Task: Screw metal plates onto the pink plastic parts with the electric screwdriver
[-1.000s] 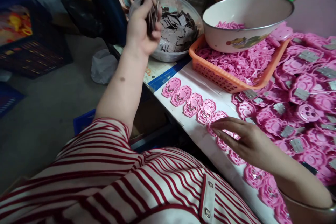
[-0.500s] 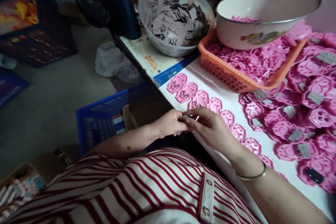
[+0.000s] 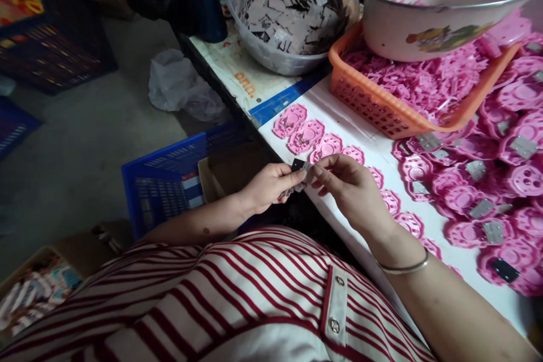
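Note:
My left hand (image 3: 268,188) is closed around several small flat plates (image 3: 298,165), dark on one side and grey on the other, at the table's edge. Thumb and forefinger of my right hand (image 3: 350,189) pinch the light grey end of one plate, right beside the left thumb. Just beyond my hands, pink plastic pieces (image 3: 306,136) lie in a slanting row on the white table top (image 3: 352,232). The far ones in that row carry small dark bits. My right forearm passes over the near part of the table.
Behind stands a clear plastic bowl (image 3: 291,62) of similar plates. An orange basket (image 3: 369,107) holds small pink parts, with an enamel bowl (image 3: 394,28) on top. Pink pieces with grey plates (image 3: 479,209) are heaped at right. A blue crate (image 3: 148,203) sits below left.
My hands have drawn slightly apart, and the plates between them now show more clearly. The view has tipped a little, so the table things sit higher in the picture.

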The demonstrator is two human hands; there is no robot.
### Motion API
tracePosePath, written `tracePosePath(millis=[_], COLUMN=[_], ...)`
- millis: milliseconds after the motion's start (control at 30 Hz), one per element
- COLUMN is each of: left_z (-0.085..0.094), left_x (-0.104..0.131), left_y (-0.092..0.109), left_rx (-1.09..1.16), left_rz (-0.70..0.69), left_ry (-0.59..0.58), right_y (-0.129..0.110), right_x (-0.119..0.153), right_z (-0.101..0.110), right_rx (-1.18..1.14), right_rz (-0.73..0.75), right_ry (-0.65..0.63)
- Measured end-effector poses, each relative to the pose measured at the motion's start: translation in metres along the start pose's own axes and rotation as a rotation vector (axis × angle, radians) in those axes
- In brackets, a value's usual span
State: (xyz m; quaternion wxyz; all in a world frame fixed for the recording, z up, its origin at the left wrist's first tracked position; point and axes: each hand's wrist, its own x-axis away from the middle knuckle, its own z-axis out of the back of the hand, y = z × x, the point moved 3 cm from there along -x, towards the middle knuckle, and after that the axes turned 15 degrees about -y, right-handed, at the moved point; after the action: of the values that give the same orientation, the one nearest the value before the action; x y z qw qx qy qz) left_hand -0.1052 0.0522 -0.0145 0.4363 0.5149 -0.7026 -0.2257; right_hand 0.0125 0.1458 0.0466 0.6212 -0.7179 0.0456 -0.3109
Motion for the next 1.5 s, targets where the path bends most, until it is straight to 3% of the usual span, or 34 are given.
tracePosePath(millis=[300,700,933,1133,1333,1500], left_z=[0.008,0.016,0.014,0.022,0.03,0.036], left_x=[0.002,0.003,-0.002,-0.003,0.002,0.003], left_y=[0.007,0.021,0.02,0.019,0.015,0.016], left_rx=[0.047,-0.08,0.032,0.103,0.132,0.133], left_rz=[-0.066,-0.152,-0.187,-0.177,-0.109,-0.071], left_ry=[0.058,0.133,0.234,0.199,0.169,0.177], right_y=[-0.005,-0.012,-0.008,-0.027,-0.036,-0.035], right_x=[-0.002,-0.018,-0.026,-0.056,-0.101,-0.12], right_z=[-0.006,-0.006,-0.011,0.005,0.018,0.018], right_rx=[-0.079,0.067,0.051,0.146,0.385,0.525], right_rz=[0.01,-0.03,0.007,0.116,0.066,0.041], right_ry=[0.024,-0.017,0.043,0.164,0.126,0.108])
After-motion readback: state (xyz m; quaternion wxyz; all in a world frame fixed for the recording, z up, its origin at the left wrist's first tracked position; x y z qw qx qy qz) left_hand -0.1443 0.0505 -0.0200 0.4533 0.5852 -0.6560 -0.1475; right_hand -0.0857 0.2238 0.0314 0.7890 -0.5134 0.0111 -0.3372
